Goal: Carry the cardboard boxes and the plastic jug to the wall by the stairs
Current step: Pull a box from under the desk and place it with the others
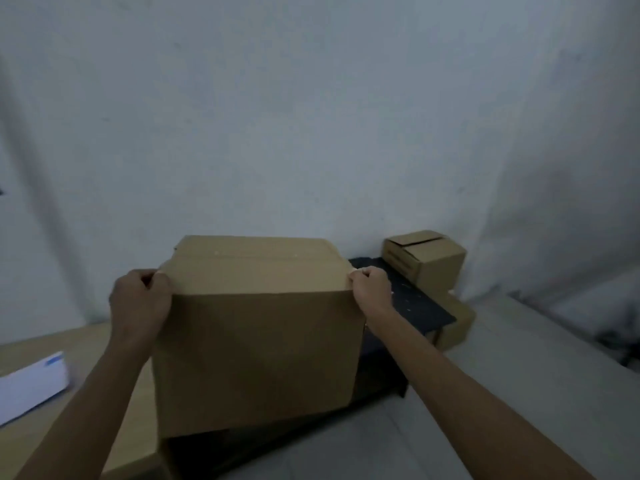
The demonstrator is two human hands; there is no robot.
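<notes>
Both hands hold a big box (256, 341) by its top side edges: the left hand (140, 299) has its grip curled round the left edge, the right hand (372, 285) pinches the right edge. The box is over a dark surface (419, 306) by the wall (311, 116). A small box (427, 259) sits at the far end of that surface, another box (457, 323) lower beside it, and a white packet (31, 386) lies on the left.

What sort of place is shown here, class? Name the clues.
Probably a storeroom or bare back room: a plain wall, cardboard boxes such as the large box being held and a smaller box on a dark table.
</notes>
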